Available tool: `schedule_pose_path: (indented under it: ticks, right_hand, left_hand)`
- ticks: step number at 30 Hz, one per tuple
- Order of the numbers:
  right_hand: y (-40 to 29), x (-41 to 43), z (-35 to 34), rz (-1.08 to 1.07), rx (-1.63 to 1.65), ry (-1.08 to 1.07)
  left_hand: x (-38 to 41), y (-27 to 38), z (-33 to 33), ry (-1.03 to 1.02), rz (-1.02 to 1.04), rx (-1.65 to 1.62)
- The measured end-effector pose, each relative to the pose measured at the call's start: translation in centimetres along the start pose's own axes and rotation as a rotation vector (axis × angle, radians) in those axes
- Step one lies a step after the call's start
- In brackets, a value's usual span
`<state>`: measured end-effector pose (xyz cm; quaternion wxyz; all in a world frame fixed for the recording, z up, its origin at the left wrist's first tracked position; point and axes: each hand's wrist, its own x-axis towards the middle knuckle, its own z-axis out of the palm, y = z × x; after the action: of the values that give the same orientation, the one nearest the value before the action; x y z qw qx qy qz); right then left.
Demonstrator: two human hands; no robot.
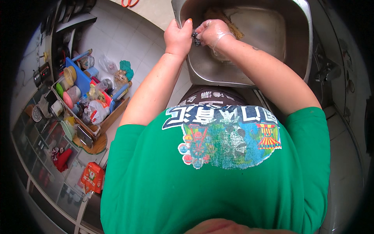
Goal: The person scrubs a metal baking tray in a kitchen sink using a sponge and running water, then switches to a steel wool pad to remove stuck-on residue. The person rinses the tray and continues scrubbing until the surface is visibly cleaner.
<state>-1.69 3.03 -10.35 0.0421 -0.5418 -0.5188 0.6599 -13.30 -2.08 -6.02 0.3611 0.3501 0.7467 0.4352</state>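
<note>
In front of me is a stainless steel sink basin. My left hand, bare, is closed over its left rim, thumb pointing away from me. My right hand wears a thin clear plastic glove and pinches a small dark, shiny wad, which looks like steel wool. The wad is at the inner left wall of the basin, close to my left fingers, and the right fingers partly cover it. Behind my right hand a brown, rough-textured thing lies in the basin; I cannot tell what it is.
Orange scissor handles lie on the pale counter beyond the sink. A metal faucet is at the right. To my left, a crate holds bags and plastic containers, near a blue board and a red packet.
</note>
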Motion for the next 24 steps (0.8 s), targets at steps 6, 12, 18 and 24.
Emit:
schedule_pose_path:
  ticks: [6, 12, 18, 24]
  right_hand:
    - [-0.2, 1.9, -1.4, -0.019, -0.156, 0.141]
    - [-0.2, -1.5, -0.8, -0.184, -0.638, -0.157]
    - [-0.9, 2.4, -1.7, -0.113, -0.206, 0.245]
    - [0.0, -0.4, 0.4, -0.126, -1.026, -0.433]
  left_hand:
    - [0.1, 1.0, 0.2, -0.044, -0.066, -0.008]
    - [0.1, -0.2, -0.3, -0.016, -0.056, 0.041]
    - [0.1, 0.0, -0.1, -0.041, -0.028, -0.010]
    - [0.0, 0.7, -0.2, -0.049, -0.047, 0.031]
